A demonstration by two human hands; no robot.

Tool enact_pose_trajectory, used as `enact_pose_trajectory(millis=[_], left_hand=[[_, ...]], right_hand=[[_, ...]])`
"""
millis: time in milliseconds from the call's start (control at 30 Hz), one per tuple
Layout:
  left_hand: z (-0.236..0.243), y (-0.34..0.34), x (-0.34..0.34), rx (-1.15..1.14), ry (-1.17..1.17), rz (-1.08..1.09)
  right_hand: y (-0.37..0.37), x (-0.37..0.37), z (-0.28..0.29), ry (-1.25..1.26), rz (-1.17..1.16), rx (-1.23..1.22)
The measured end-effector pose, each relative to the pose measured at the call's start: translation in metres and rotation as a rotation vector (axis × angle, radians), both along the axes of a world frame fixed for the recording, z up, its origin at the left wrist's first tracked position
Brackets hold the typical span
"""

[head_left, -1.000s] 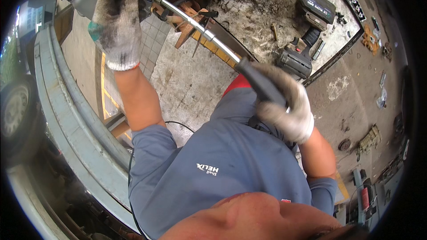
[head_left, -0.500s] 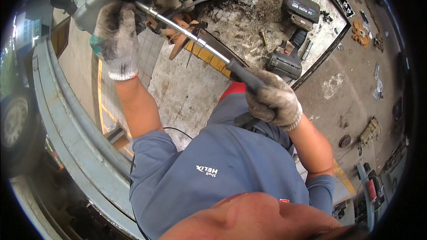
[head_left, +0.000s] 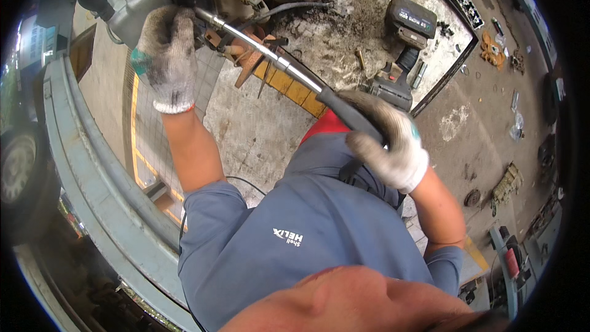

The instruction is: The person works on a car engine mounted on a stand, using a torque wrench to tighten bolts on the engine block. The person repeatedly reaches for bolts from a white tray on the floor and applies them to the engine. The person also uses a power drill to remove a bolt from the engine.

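A long ratchet wrench [head_left: 265, 53] with a chrome shaft and a black grip slants from the upper left toward my right side. My left hand [head_left: 166, 61], in a dirty white knit glove with a green patch, is closed at its far end, against the metal engine part [head_left: 132, 0]. The wrench's head is hidden behind those fingers. At the near end, the black grip lies between the thumb and fingers of my gloved right hand [head_left: 396, 141]. That hold is loose, with the fingers stretched along the grip.
A cordless impact wrench [head_left: 399, 55] lies on a grimy, dark-edged board [head_left: 375, 12] at upper right. Rusty brackets [head_left: 249, 64] hang beneath the engine. A blue-grey metal beam [head_left: 92, 166] curves along the left, beside a wheel [head_left: 21, 166]. Scattered parts and an orange rag [head_left: 491, 49] lie on the floor.
My right hand has loosened from a tight fist round the grip, its fingers and thumb now straighter. The wrench handle has shifted slightly down and right. My left hand stays at the far end.
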State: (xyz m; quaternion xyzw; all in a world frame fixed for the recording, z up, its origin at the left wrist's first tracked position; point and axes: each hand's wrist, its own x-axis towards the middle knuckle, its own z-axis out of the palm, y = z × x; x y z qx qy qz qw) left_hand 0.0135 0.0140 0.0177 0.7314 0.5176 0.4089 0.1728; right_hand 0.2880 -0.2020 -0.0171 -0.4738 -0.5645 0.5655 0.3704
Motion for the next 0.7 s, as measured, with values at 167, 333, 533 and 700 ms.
enact_pose_trajectory(millis=[167, 333, 533, 700], left_hand=[[0.007, -0.003, 0.003, -0.009, 0.073, 0.051], [0.004, 0.002, 0.004, -0.061, -0.069, -0.022], [0.008, -0.002, 0.002, -0.106, -0.091, -0.030], [0.009, 0.001, 0.004, -0.135, -0.106, -0.030]], right_hand=[[0.004, -0.003, -0.010, -0.191, -0.112, 0.249], [0.000, -0.006, -0.008, 0.738, -0.102, -0.661], [0.007, 0.000, 0.010, -0.357, -0.127, 0.334], [-0.004, -0.005, -0.025, -0.007, -0.186, 0.132]])
